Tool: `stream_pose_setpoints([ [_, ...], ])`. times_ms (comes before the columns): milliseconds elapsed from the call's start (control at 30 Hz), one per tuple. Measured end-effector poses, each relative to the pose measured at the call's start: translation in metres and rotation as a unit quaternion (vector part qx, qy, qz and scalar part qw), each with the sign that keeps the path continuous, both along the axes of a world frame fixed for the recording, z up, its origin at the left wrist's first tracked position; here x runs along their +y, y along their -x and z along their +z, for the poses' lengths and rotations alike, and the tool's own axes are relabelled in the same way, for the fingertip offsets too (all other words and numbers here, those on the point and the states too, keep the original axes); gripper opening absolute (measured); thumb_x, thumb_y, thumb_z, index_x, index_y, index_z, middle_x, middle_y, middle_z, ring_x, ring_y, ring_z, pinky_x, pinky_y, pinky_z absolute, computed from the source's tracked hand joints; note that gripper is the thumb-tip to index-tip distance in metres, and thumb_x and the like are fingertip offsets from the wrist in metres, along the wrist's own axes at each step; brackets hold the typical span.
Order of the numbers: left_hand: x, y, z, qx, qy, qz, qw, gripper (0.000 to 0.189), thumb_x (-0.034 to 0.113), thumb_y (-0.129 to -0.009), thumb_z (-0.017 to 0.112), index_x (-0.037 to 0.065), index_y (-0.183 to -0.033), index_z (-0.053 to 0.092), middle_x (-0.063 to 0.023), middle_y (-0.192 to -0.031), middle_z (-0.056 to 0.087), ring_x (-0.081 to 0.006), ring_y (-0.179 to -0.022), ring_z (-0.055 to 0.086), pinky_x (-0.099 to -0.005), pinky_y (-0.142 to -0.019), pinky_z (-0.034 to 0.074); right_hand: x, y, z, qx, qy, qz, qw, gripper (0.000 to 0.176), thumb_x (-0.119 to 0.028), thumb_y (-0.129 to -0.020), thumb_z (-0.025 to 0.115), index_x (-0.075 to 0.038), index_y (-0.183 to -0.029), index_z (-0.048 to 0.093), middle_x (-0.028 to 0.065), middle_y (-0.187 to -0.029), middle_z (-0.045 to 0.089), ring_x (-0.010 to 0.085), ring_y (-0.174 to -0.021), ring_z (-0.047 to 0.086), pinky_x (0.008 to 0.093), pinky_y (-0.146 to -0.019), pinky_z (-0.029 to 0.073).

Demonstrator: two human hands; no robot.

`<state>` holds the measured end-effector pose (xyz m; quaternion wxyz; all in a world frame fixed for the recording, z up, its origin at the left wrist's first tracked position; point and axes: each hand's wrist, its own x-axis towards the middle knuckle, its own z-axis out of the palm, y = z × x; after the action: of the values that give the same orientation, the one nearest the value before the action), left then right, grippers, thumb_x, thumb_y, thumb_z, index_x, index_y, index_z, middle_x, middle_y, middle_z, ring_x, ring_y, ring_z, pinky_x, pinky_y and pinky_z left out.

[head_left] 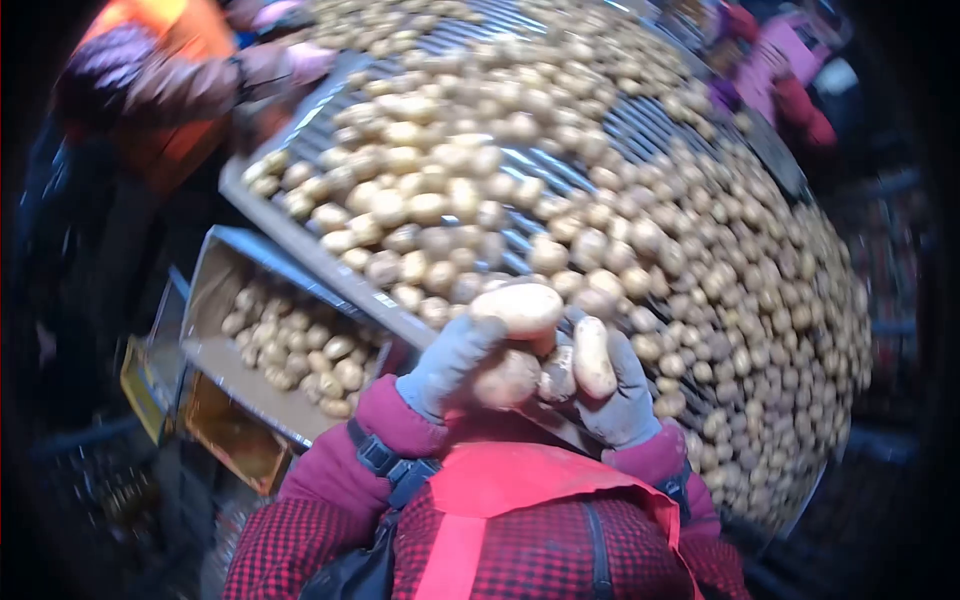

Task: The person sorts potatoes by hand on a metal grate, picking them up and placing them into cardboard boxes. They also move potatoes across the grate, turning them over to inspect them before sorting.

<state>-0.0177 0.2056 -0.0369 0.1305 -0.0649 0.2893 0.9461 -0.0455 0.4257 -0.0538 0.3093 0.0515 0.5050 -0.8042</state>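
In a grey-blue glove, my left hand (452, 362) is closed around potatoes just above my apron (530, 470). A large pale oblong potato (518, 308) lies on top of that grip, and a darker round potato (503, 380) sits below it. My right hand (622, 397), gloved alike, is closed on a long pale potato (594, 358). Beside that one, between my hands, is a smaller dirt-marked potato (557, 376). Both hands are close together at the near edge of a ribbed sorting table (640, 128) covered with many loose potatoes (410, 205).
Left of me, below the table's metal rim (330, 250), stands an open bin (215, 300) partly filled with potatoes. A yellow-edged crate (148, 395) is beside it. A co-worker's sleeve (185, 90) reaches in at the upper left; another person (785, 70) is at the upper right.
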Motion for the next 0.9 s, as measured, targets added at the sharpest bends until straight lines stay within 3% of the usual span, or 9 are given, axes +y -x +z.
stream_pose_setpoints([
  [133,-0.052,-0.043,0.011,-0.058,0.043,0.029,0.997,0.064,0.046,-0.102,0.064,0.003,-0.148,0.052,-0.0124,-0.142,0.06,-0.0243,-0.131,0.058,-0.0406,-0.113,0.046,-0.059,0.005,0.021,-0.18,0.177,0.103,0.962,0.058,-0.039,-0.112,0.04,-0.002,-0.157,0.039,0.0106,-0.138,0.059,0.0223,-0.125,0.057,0.0393,-0.11,0.044],
  [300,-0.096,-0.112,-0.036,0.034,0.067,0.247,0.966,0.071,0.051,-0.097,0.07,0.001,-0.145,0.053,-0.0083,-0.126,0.065,-0.0189,-0.118,0.061,-0.0357,-0.103,0.049,-0.095,0.003,-0.065,-0.017,0.016,0.252,0.968,0.064,-0.045,-0.108,0.047,-0.001,-0.155,0.04,0.0097,-0.137,0.059,0.0226,-0.117,0.059,0.0396,-0.105,0.046],
  [367,-0.117,-0.15,-0.037,0.028,0.073,0.328,0.942,0.07,0.052,-0.099,0.066,0.002,-0.145,0.053,-0.011,-0.134,0.064,-0.0219,-0.12,0.064,-0.0372,-0.105,0.051,-0.151,-0.005,-0.021,-0.221,0.165,0.316,0.908,0.069,-0.048,-0.105,0.053,0.0,-0.153,0.043,0.0069,-0.13,0.062,0.0209,-0.11,0.061,0.0387,-0.098,0.05],
  [433,-0.138,-0.199,-0.041,-0.065,0.18,0.419,0.888,0.065,0.053,-0.102,0.06,0.001,-0.141,0.056,-0.0129,-0.13,0.066,-0.023,-0.113,0.068,-0.0363,-0.095,0.058,-0.192,-0.022,0.0,-0.187,0.042,0.305,0.933,0.068,-0.047,-0.104,0.056,0.001,-0.15,0.045,0.0053,-0.119,0.064,0.0195,-0.104,0.061,0.036,-0.09,0.051],
  [467,-0.153,-0.224,-0.056,-0.133,0.036,0.439,0.888,0.063,0.053,-0.104,0.058,0.001,-0.138,0.057,-0.0129,-0.127,0.067,-0.0228,-0.11,0.069,-0.0359,-0.092,0.06,-0.207,-0.029,0.002,-0.183,0.02,0.306,0.934,0.068,-0.046,-0.103,0.057,0.002,-0.15,0.045,0.0053,-0.116,0.064,0.0189,-0.102,0.061,0.0353,-0.088,0.051],
  [633,-0.22,-0.34,-0.127,-0.199,0.147,0.604,0.758,0.07,0.054,-0.101,0.062,0.004,-0.148,0.047,-0.0111,-0.122,0.065,-0.0261,-0.102,0.068,-0.0401,-0.084,0.062,-0.294,-0.069,0.02,-0.127,0.069,0.462,0.875,0.072,-0.056,-0.104,0.052,-0.004,-0.152,0.042,0.002,-0.082,0.054,0.0214,-0.076,0.053,0.0387,-0.078,0.047],
  [767,-0.226,-0.396,-0.178,-0.311,0.254,0.641,0.655,0.062,0.043,-0.1,0.065,0.025,-0.154,0.04,-0.0081,-0.146,0.049,-0.0314,-0.125,0.056,-0.0488,-0.095,0.053,-0.366,-0.104,0.013,-0.036,0.126,0.622,0.772,0.082,-0.062,-0.101,0.055,-0.012,-0.162,0.031,0.0079,-0.138,0.057,0.0264,-0.119,0.061,0.0464,-0.102,0.049],
  [800,-0.211,-0.376,-0.112,-0.368,0.128,0.645,0.657,0.066,0.042,-0.098,0.068,0.03,-0.155,0.039,-0.0109,-0.156,0.044,-0.0361,-0.129,0.056,-0.0507,-0.103,0.049,-0.369,-0.112,0.014,-0.032,0.103,0.628,0.771,0.08,-0.059,-0.101,0.057,-0.014,-0.163,0.03,0.0075,-0.141,0.055,0.0262,-0.12,0.061,0.0463,-0.101,0.05],
  [900,-0.198,-0.401,-0.153,-0.383,0.12,0.714,0.573,0.064,0.042,-0.101,0.063,0.028,-0.157,0.036,-0.0091,-0.148,0.05,-0.0355,-0.12,0.06,-0.0501,-0.097,0.05,-0.368,-0.126,0.015,-0.017,0.046,0.648,0.76,0.075,-0.051,-0.102,0.06,-0.019,-0.163,0.031,0.0062,-0.147,0.052,0.0248,-0.119,0.062,0.0451,-0.098,0.052],
])
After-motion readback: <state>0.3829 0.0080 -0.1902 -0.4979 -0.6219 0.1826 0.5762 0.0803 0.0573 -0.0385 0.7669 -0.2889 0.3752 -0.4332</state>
